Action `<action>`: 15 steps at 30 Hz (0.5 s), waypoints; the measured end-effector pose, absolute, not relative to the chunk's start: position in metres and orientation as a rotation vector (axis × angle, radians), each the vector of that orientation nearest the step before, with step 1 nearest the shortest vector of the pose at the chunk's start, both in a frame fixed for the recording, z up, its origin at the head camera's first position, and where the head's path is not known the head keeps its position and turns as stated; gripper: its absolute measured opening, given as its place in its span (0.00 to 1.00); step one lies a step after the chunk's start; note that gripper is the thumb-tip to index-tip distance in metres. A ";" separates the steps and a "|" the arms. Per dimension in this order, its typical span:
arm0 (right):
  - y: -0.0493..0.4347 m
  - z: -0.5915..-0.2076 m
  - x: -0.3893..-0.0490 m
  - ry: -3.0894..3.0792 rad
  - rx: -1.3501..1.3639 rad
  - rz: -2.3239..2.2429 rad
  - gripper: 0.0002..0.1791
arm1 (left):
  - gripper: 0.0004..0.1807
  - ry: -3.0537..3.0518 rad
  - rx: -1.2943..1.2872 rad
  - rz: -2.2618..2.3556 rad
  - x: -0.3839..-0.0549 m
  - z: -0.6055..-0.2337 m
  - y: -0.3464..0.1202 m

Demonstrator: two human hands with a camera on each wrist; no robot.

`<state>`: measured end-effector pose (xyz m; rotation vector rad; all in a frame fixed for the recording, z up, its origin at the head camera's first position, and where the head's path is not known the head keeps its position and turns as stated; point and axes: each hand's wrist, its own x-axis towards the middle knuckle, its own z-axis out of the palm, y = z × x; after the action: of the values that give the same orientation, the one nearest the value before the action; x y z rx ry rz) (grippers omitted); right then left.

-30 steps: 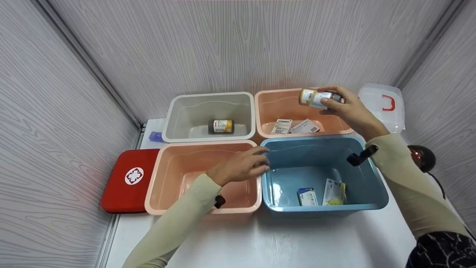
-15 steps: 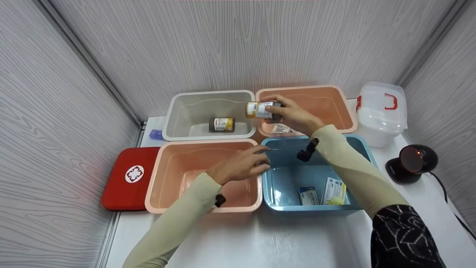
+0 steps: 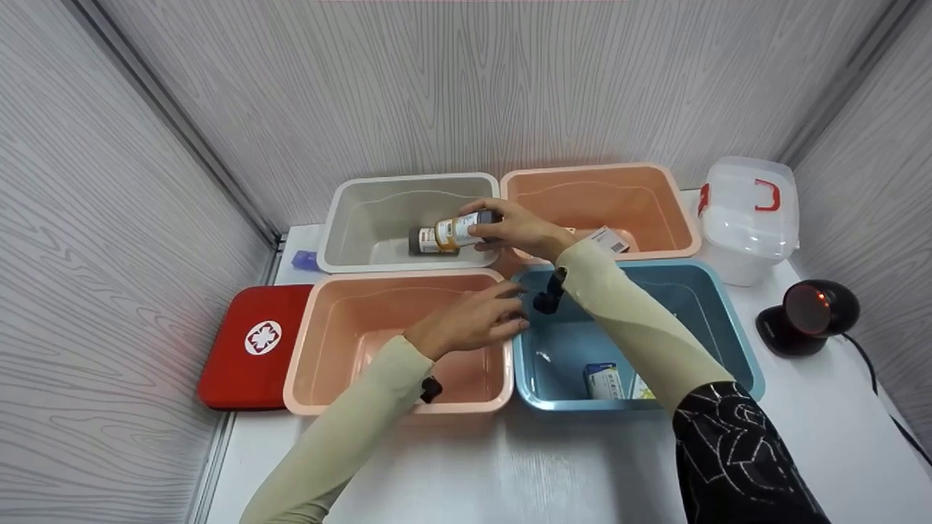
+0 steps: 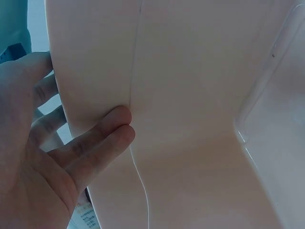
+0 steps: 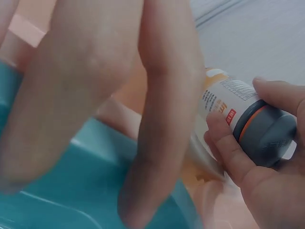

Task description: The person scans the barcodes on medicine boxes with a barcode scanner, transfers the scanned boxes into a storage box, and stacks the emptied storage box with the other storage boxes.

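My right hand (image 3: 513,229) grips a medicine bottle (image 3: 455,231) by its dark cap end, above the grey bin (image 3: 349,211). Its white and yellow-orange label (image 5: 226,98) shows in the right wrist view. A second, dark medicine bottle (image 3: 424,241) lies on the grey bin's floor, partly covered by the held one in the head view. My left hand (image 3: 470,320) rests, fingers relaxed, over the right rim of the front orange bin (image 3: 313,349). In the left wrist view two fingers (image 4: 112,124) show against the inner wall; the others pass behind the rim.
The back orange bin (image 3: 662,196) holds small boxes, one a white box (image 3: 609,239). More medicine boxes (image 3: 603,380) lie in the blue bin (image 3: 528,378). A red first-aid case (image 3: 240,364) stands left; a clear lidded box (image 3: 753,218) and a black scanner-like device (image 3: 808,316) stand right.
My right hand has carried the medicine bottle leftward from over the back orange bin, then lower over the grey bin. My left hand has stayed at the front orange bin's rim.
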<state>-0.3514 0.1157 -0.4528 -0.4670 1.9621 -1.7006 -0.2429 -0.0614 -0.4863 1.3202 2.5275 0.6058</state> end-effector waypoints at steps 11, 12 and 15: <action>0.089 -0.461 -0.346 1.933 -0.275 -1.806 0.36 | 0.19 2.539 1.301 0.562 -0.241 -0.484 -0.064; 0.087 -0.464 -0.345 1.919 -0.278 -1.834 0.37 | 0.18 2.544 1.300 0.558 -0.240 -0.484 -0.064; 0.087 -0.473 -0.342 1.886 -0.305 -1.929 0.35 | 0.17 2.540 1.313 0.558 -0.239 -0.484 -0.064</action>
<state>-0.3423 0.0868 -0.4734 -0.3052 1.8858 -1.9288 -0.2386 -0.0641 -0.4844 1.3130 2.5402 0.5577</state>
